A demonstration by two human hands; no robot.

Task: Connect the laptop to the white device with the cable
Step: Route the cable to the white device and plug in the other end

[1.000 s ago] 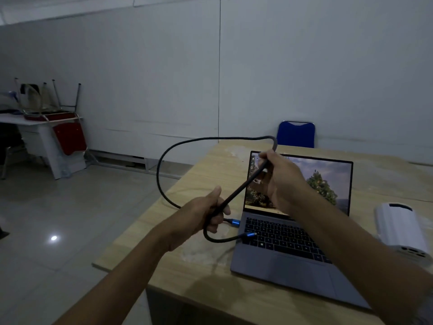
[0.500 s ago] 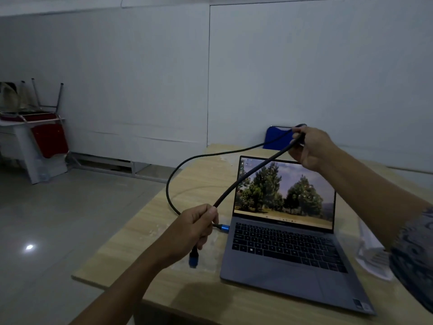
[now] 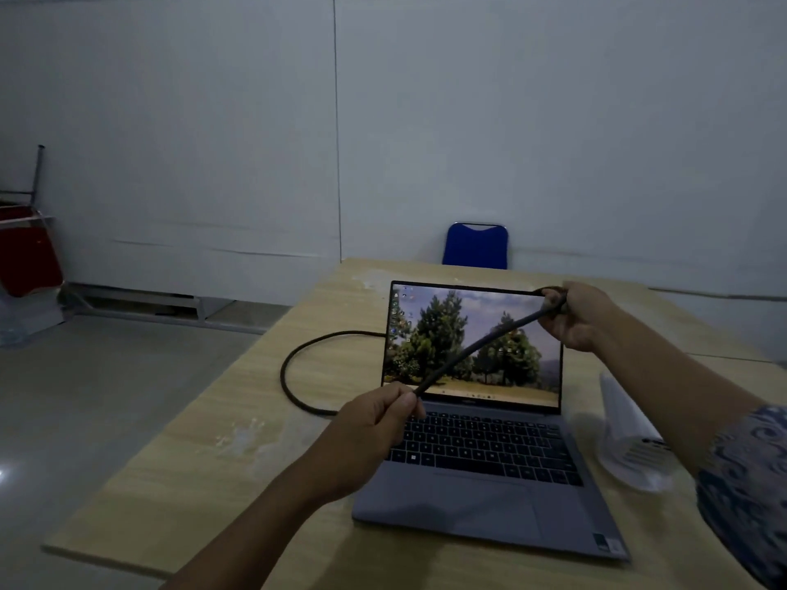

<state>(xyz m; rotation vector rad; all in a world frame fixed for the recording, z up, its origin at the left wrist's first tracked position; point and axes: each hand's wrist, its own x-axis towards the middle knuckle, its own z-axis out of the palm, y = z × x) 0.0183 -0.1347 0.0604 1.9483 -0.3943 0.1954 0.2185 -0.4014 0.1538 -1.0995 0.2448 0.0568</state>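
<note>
While the open laptop (image 3: 481, 423) sits on the wooden bench (image 3: 204, 453) with a picture of trees on its screen, both hands hold a dark braided cable (image 3: 477, 349) stretched in a straight slanting line in front of that screen. The left hand (image 3: 374, 423) is clenched on the lower end of this stretch, just above the keyboard's left side; the right hand (image 3: 579, 317) grips the upper end near the top right corner of the lid. From the right hand the cable seems to run behind the screen, though that part is hidden; it comes out at the lid's left edge, curves in a wide loop lying on the bench to the left of the laptop, and runs back toward the left hand. Neither plug shows. The white device (image 3: 630, 436) lies on the bench just right of the laptop, partly covered by the right forearm and blurred. A blue chair (image 3: 476, 245) stands beyond the far edge of the bench, against the pale wall.
</note>
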